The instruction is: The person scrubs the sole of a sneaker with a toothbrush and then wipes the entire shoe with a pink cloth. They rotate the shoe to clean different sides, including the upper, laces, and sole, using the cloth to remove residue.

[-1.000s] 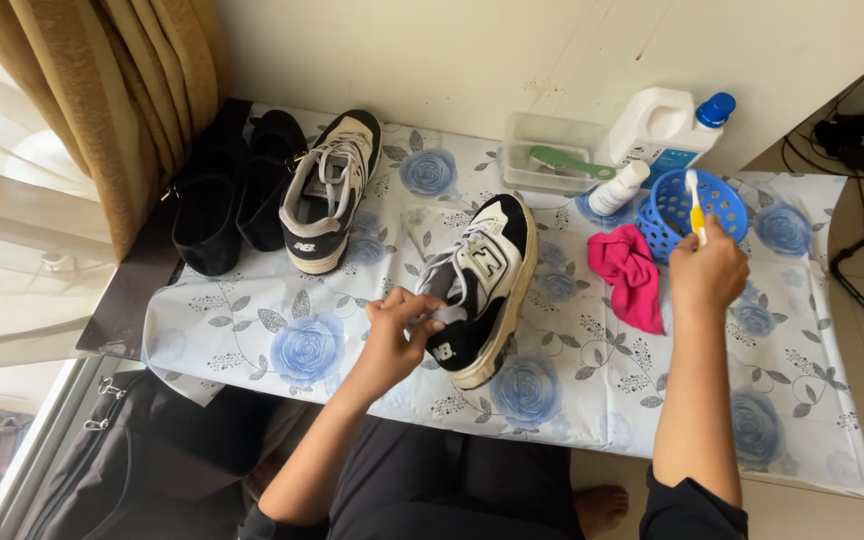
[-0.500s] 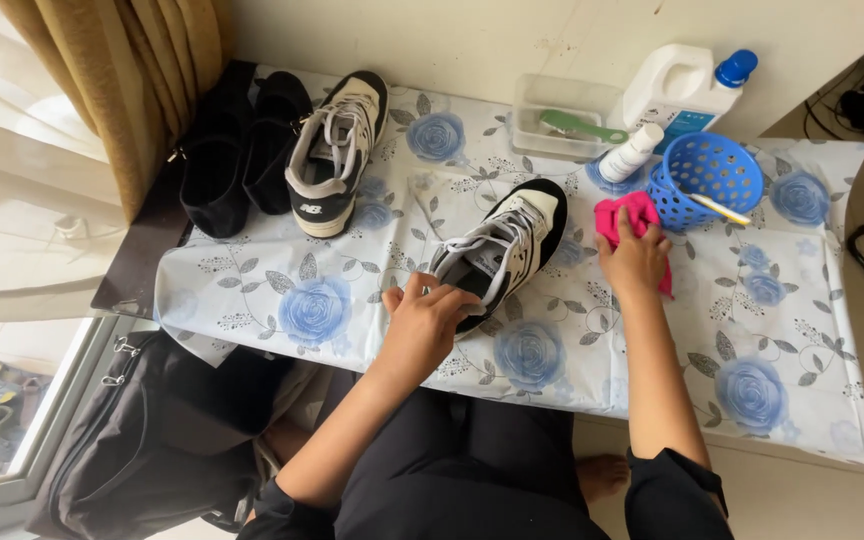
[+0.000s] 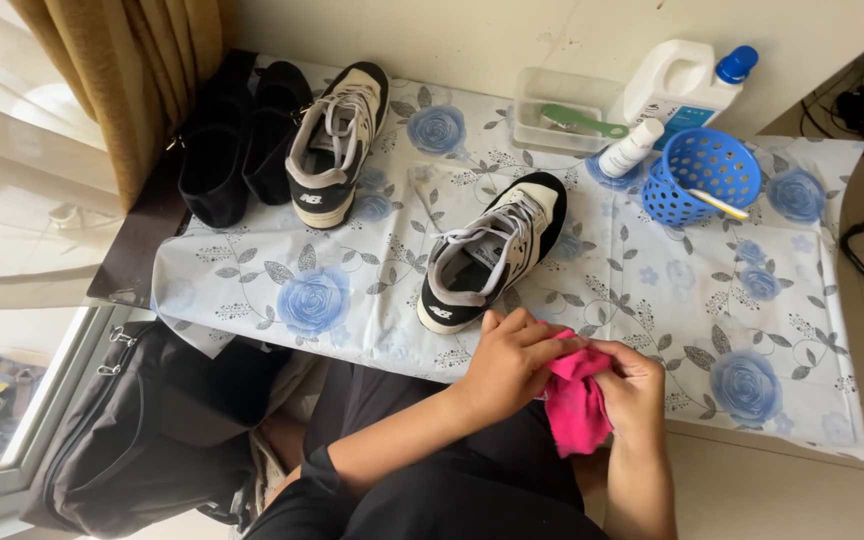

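Both hands hold a pink cloth [image 3: 576, 400] near the front edge of the table. My left hand [image 3: 510, 362] grips its upper left part and my right hand [image 3: 634, 390] pinches its right side. Just beyond the hands a black-and-cream sneaker [image 3: 492, 250] with grey laces lies on the floral tablecloth [image 3: 652, 300], untouched. Its matching sneaker [image 3: 334, 142] rests at the back left.
A blue basket [image 3: 700, 175] with a toothbrush in it, a small white bottle [image 3: 630, 148], a white jug with a blue cap [image 3: 682, 80] and a clear tub with a green brush [image 3: 564, 115] stand at the back. Black shoes [image 3: 237, 140] sit far left. A black bag [image 3: 147, 430] lies on the floor.
My right hand took the pink cloth from beside the basket and brought it to the table's front edge. My left hand let go of the sneaker and joined it on the cloth.
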